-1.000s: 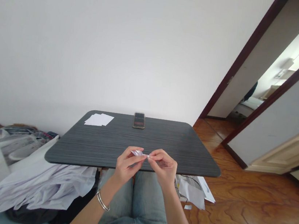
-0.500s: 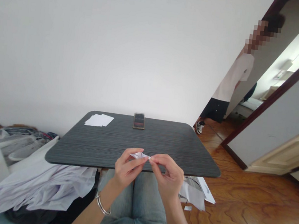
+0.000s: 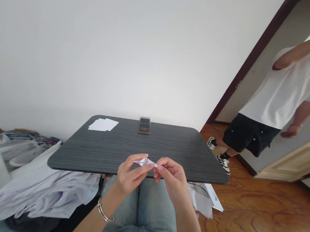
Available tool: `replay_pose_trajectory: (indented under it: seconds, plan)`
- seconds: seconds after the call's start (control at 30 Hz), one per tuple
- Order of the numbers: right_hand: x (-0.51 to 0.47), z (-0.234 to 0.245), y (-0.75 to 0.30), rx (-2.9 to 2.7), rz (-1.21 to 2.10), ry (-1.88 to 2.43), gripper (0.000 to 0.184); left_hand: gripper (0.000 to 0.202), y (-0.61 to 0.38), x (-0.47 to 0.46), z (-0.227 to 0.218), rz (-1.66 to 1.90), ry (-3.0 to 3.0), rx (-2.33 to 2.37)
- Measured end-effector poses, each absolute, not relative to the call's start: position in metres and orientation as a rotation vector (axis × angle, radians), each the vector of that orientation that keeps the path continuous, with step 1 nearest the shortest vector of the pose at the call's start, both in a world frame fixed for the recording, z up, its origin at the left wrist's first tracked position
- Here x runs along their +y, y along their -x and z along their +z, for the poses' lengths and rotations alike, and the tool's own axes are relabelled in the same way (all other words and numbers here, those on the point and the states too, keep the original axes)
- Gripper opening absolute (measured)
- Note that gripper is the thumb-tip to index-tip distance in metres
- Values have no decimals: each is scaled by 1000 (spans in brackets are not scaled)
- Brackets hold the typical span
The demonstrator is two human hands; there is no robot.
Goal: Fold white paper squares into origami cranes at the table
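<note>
A small folded piece of white paper [image 3: 144, 161] is held over the near edge of the dark table [image 3: 123, 142]. My left hand [image 3: 132, 174] pinches its body between thumb and fingers, with a silver bracelet on the wrist. At the paper's right tip, the thumb and forefinger of my right hand [image 3: 171, 175] are closed on the narrow end. The paper shows creased, pointed ends and a raised fold in the middle. Part of it is hidden behind my left thumb.
White paper sheets [image 3: 103, 124] lie at the table's back left, and a phone [image 3: 144, 125] stands at the back middle. White cloth [image 3: 44, 196] is heaped at left. Papers [image 3: 202, 200] lie low at right. Another person [image 3: 284, 91] walks by a doorway.
My right hand has turned slightly, its fingers curling more at the paper's tip. The paper is tilted a little differently. The other person has come nearer, out of the doorway towards the right.
</note>
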State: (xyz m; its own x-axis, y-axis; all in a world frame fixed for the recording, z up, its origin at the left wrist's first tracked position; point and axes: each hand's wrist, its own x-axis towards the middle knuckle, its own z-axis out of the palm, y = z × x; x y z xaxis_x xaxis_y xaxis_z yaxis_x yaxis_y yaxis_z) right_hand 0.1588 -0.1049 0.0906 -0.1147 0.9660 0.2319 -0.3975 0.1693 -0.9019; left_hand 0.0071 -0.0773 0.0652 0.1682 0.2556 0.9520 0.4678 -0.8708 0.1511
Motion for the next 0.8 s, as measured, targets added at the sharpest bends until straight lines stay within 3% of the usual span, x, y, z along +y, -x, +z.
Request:
replay_pose_trajectory:
  seconds: [0.5, 0.8]
  plan:
    - [-105, 97, -158, -983, 1613, 513, 16, 33, -15, -82, 71, -1977, 2307, -645]
    - [-106, 99, -157, -975, 1606, 494, 15, 33, -16, -83, 72, -2008, 2305, -636]
